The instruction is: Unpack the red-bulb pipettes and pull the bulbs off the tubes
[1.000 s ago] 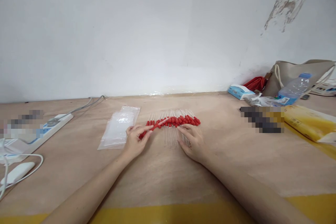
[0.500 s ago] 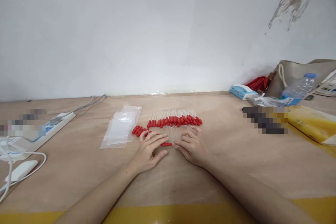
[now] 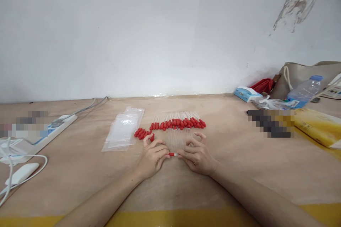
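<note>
Between thumb and fingers, my left hand (image 3: 153,156) pinches a red rubber dropper bulb (image 3: 171,154). My right hand (image 3: 199,156) is closed on a thin clear glass tube (image 3: 176,154), whose end meets the bulb; how deep it sits inside I cannot tell. Beyond the hands lie several bare glass tubes (image 3: 176,140), partly hidden by my right fingers. Farther back is a row of red-bulbed droppers (image 3: 181,123), tubes pointing to the wall. Loose red bulbs (image 3: 142,133) lie beside my left fingers.
Clear plastic zip bags (image 3: 119,131) are stacked left of the bulbs. A power strip (image 3: 60,127) with white cables is at far left. To the right are a blue tissue pack (image 3: 246,93), a plastic bottle (image 3: 305,92), a bag and a yellow package (image 3: 317,126).
Both hands have drawn slightly toward me with the bulb and tube. My left thumb and fingers have closed on the bulb, leaving less of it showing.
</note>
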`<state>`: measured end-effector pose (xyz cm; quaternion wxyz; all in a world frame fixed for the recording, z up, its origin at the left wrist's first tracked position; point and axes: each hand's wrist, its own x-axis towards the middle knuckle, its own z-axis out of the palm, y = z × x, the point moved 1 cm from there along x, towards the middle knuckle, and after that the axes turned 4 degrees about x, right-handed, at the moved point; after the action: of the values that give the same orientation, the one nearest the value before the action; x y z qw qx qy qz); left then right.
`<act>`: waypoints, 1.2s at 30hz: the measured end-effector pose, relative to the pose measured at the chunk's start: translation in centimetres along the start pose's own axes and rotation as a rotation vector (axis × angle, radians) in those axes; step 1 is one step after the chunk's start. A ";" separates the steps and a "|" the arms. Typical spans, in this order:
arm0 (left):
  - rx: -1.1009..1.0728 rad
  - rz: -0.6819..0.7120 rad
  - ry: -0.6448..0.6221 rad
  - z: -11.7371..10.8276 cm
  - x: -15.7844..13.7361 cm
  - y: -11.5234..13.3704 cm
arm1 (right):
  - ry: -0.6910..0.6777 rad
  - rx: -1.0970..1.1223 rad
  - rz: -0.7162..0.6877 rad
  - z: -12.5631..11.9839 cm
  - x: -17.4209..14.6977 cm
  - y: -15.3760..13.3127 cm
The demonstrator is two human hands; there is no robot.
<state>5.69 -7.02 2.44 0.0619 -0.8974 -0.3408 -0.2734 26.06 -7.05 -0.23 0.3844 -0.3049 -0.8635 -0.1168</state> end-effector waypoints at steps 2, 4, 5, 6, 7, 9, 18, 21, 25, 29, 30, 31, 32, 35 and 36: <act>-0.006 0.011 -0.008 0.0 0.0 0.0 | 0.021 0.002 -0.013 0.0 0.0 0.0; -0.012 0.015 -0.014 0.0 -0.1 0.0 | 0.027 -0.008 -0.022 -0.1 -0.1 0.0; -0.014 0.013 -0.017 0.0 -0.1 0.0 | 0.027 -0.017 -0.023 -0.1 -0.1 0.0; -0.016 0.010 -0.018 -0.1 -0.1 0.0 | 0.025 -0.027 -0.025 -0.2 -0.2 0.0; -0.016 0.006 -0.021 -0.1 -0.1 0.0 | 0.026 -0.036 -0.026 -0.2 -0.2 0.0; -0.018 -0.001 -0.022 -0.1 -0.1 0.1 | 0.033 -0.050 -0.027 -0.2 -0.3 0.0; -0.025 -0.050 0.036 0.0 -0.7 -0.8 | 0.138 -0.030 0.050 -1.0 -0.5 0.9; -0.095 -0.170 0.106 -0.1 -0.8 -2.3 | 0.202 -0.049 0.204 -1.2 -0.3 2.0; -0.065 -0.441 0.279 -1.2 -0.2 -5.3 | 0.138 -0.081 0.382 -0.6 0.4 2.6; 0.001 -0.673 0.286 -2.6 -0.4 -8.5 | 0.075 -0.050 0.521 0.0 1.2 2.5; -0.018 -0.705 0.271 -2.7 -0.5 -9.2 | 0.061 -0.053 0.537 0.1 1.4 2.5; -0.037 -0.731 0.257 -2.7 -0.7 -9.8 | 0.050 -0.065 0.542 0.1 1.5 2.4; -0.050 -0.750 0.245 -2.6 -0.9 -10.3 | 0.044 -0.082 0.537 0.2 1.6 2.4; -0.032 -0.778 0.221 -1.9 -1.2 -11.3 | 0.049 -0.133 0.479 0.6 1.6 2.2; -0.017 -0.776 0.213 -1.7 -1.3 -11.5 | 0.050 -0.148 0.455 0.7 1.6 2.1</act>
<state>-3.25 0.49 2.33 -0.0184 -0.6691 -0.6439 -0.3706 26.11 -4.42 0.45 0.3987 -0.5161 -0.7518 -0.0974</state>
